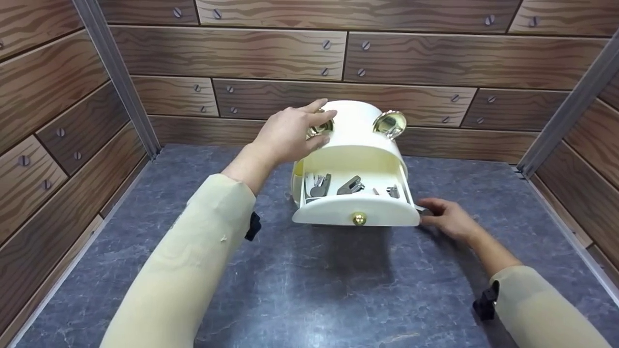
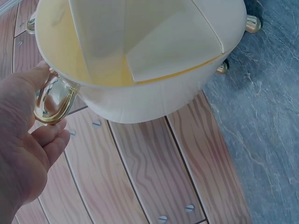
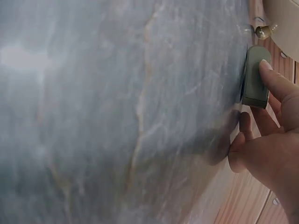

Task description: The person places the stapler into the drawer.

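Observation:
A white rounded box (image 1: 352, 121) with gold ear-shaped handles stands at the back of the table, its front drawer (image 1: 326, 212) pulled out. My left hand (image 1: 290, 133) holds the left gold ear (image 2: 56, 98), thumb and fingers around its edge. Low beside the drawer's right front corner, my right hand (image 1: 449, 220) pinches a small grey-green stapler (image 3: 256, 77) close over the tabletop, thumb on its near face. Inside the drawer lie a dark grey stapler (image 1: 320, 185), another grey stapler-like piece (image 1: 350, 185) and a small metal piece (image 1: 392, 192).
The right gold ear (image 1: 390, 124) is free of hands. A gold knob (image 1: 359, 219) sits on the drawer front. Small gold feet (image 2: 252, 24) are under the box. Wood-patterned panels (image 1: 290, 53) wall in the grey marbled table (image 1: 271, 290) at the back and sides.

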{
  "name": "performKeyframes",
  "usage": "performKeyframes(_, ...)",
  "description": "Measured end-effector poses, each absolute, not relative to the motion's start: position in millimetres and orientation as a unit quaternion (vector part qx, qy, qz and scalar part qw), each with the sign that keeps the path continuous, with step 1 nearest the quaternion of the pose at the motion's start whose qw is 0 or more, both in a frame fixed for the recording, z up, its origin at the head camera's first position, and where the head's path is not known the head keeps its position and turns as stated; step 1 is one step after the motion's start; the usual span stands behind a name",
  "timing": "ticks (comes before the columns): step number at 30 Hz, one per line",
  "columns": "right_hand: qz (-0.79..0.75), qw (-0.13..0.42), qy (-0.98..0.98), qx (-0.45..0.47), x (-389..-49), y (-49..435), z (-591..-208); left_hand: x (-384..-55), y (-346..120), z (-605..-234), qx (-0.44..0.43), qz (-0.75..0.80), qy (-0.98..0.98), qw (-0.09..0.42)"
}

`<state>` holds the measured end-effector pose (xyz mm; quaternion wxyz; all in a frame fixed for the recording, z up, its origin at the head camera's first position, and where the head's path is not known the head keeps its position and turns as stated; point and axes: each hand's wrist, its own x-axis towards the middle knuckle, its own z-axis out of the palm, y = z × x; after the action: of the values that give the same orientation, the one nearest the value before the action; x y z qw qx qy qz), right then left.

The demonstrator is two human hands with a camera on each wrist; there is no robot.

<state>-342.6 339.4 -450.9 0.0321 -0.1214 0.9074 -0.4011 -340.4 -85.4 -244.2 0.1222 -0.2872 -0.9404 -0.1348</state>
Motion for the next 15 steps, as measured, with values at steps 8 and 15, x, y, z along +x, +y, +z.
performKeyframes(8,-0.444,0.051,0.887,-0.113,-343.6,341.8,-453.9,-338.9,-84.7,-244.7,-0.279,-0.132,-0.944,0.118)
performKeyframes(15,-0.446,0.059,0.887,-0.106,-335.9,350.7,-455.2,-339.9,-84.3,-245.2,-0.280,-0.132,-0.943,0.119)
